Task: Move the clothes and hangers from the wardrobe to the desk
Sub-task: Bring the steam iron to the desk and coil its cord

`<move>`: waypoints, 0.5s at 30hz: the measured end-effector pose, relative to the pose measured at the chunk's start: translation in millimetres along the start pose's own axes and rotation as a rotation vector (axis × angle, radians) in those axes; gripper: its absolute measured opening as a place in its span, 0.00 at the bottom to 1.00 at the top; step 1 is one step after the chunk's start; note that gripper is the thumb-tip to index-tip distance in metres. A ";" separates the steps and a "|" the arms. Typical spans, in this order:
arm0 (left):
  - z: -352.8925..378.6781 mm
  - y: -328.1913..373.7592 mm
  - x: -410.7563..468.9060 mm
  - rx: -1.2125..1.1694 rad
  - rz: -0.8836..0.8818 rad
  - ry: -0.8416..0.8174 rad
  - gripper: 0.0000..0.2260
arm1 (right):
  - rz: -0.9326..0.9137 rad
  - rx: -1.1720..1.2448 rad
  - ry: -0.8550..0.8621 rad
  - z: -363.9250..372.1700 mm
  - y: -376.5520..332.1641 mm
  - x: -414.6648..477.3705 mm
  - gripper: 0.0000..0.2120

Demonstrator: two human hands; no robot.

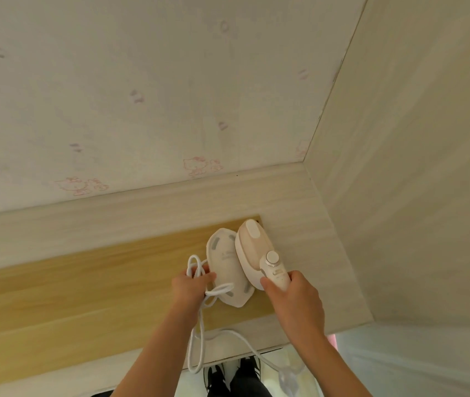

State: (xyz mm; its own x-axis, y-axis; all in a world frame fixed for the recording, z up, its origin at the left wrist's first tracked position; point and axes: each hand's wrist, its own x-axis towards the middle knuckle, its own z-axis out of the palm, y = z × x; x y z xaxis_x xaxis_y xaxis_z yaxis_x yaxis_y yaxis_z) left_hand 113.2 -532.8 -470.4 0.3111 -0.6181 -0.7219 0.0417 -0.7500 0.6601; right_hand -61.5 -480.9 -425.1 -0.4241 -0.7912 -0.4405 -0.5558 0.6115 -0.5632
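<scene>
A cream handheld garment steamer [252,247] lies on the desk [84,282], at the right end of its tan wood panel. My right hand [291,296] grips its handle. Beside it on the left lies a white flat pad-like base [228,270]. My left hand [191,285] holds the base's near edge together with loops of the white power cord [199,333]. The cord hangs over the desk's front edge, and its plug [288,379] dangles below. No clothes or hangers are in view.
The desk stands in a corner: a pale wall with faint pink cartoon prints [142,96] behind it and a plain panel [414,196] on the right. My dark shoes [233,373] show on the floor below the desk edge.
</scene>
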 end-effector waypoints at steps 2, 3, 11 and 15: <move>1.2 -1.1 1.0 0.020 0.010 0.008 0.05 | 0.000 -0.002 -0.009 2.2 -2.5 1.0 0.17; 1.9 -1.7 1.3 0.026 0.016 0.024 0.04 | 0.001 0.001 -0.016 3.9 -3.7 1.3 0.17; 3.2 -7.1 2.6 -0.006 0.007 0.089 0.04 | 0.011 0.029 -0.043 26.7 -5.9 -10.1 0.19; -6.7 -6.1 -1.8 -0.042 0.012 0.084 0.04 | 0.010 0.038 -0.045 33.1 -6.8 -18.0 0.18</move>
State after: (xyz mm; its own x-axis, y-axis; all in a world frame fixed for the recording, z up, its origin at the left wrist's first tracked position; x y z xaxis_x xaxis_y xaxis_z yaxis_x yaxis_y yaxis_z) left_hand 118.7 -525.6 -471.7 0.3905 -0.6038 -0.6949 0.0766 -0.7309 0.6781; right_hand -26.4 -470.6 -436.4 -0.3963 -0.7847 -0.4766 -0.5236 0.6196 -0.5848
